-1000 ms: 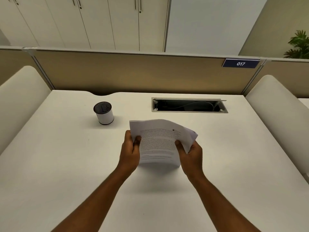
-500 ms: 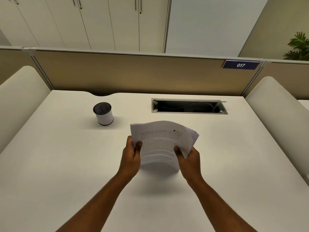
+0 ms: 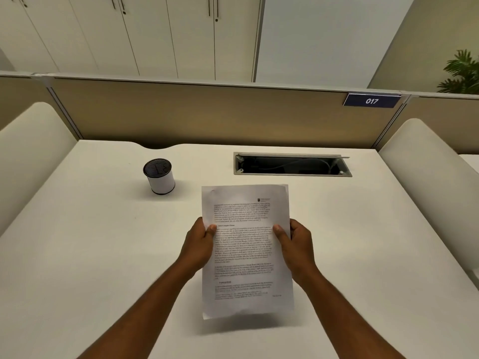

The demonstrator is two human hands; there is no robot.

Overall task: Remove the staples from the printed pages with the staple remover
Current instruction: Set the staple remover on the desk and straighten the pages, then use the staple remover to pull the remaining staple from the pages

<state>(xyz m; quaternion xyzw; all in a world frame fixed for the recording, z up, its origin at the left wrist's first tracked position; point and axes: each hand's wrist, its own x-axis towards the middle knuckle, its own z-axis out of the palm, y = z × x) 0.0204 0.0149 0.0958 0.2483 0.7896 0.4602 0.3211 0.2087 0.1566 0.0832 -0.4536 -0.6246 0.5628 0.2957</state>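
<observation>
Office: partitioned desk (image 3: 77, 255), numbered sign (image 3: 371, 101)

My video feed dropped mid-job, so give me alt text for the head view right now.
Both hands, left hand and right hand, hold the printed pages by their side edges above a white desk. A small black-lidded white container stands behind to the left, an open cable tray behind. No staple remover is visible.

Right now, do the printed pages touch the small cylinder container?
Apart. The head view shows bare desk between the printed pages and the small cylinder container.
</observation>
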